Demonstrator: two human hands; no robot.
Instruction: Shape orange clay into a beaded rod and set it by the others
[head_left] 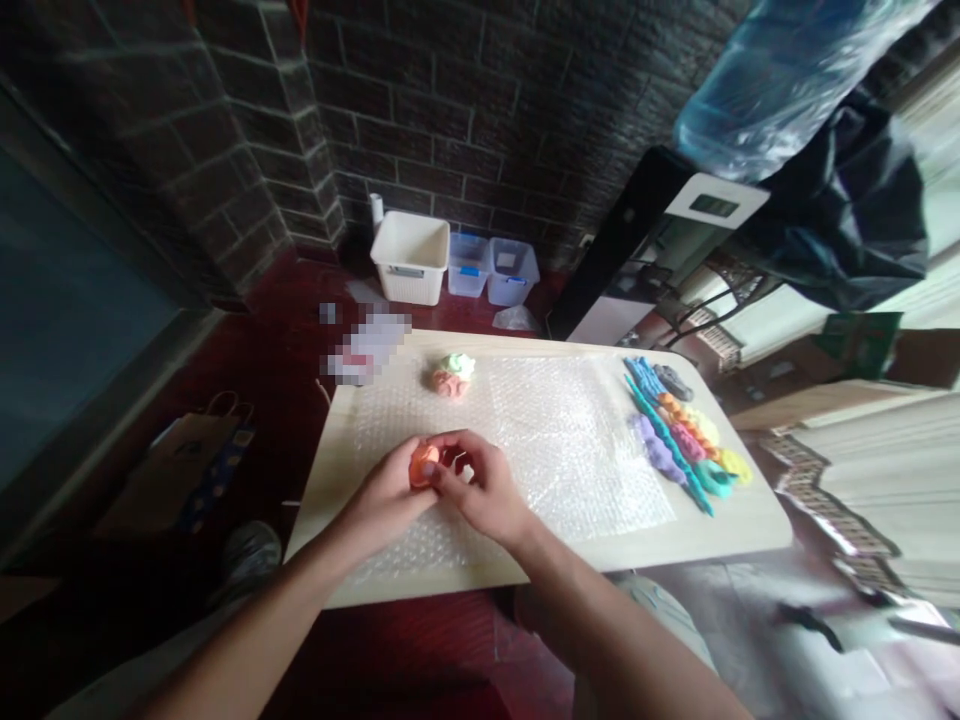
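Note:
Over the near left part of the table, a small orange lump of what looks like modelling clay [424, 466] is between my two hands. My left hand [391, 488] is closed around its outer side. My right hand [484, 488] presses its thumb on the lump, with the fingers curled in. Beyond my hands, a clay piece [453, 376], pale green on top and pink below, rests on bubble wrap [555, 430]. Several coloured clay strips and twists [679, 430] lie together at the right: blue, grey, teal, purple, orange, pink and yellow.
The light wooden table [600, 555] has rounded corners. Past its far edge stand a white bin [411, 260] and two clear plastic boxes [491, 270] by a dark brick wall. A water dispenser [637, 230] is at the back right; a paper bag [176, 465] is on the floor at left.

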